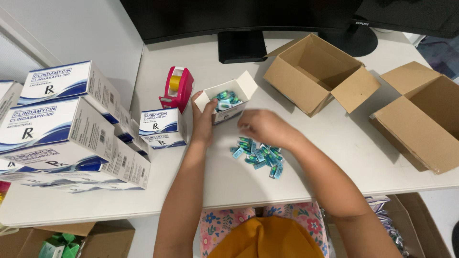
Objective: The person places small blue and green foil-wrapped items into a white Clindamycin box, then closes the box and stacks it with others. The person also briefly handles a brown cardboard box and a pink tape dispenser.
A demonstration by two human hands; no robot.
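Observation:
My left hand [202, 120] grips the side of a small open white carton [228, 101] that stands on the white table [334, 143] and holds several teal foil sachets. My right hand [262, 127] hovers just right of the carton, fingers curled and blurred; whether it holds a sachet cannot be told. Under and beside that hand lies a loose pile of teal sachets [260, 156] on the table.
Stacked white-and-blue medicine cartons [62, 129] fill the left side, with one small carton [161, 128] near my left hand. A pink tape dispenser [177, 88] stands behind it. Two open brown cardboard boxes [319, 74] [423, 119] sit at the right. A monitor stand [241, 46] is at the back.

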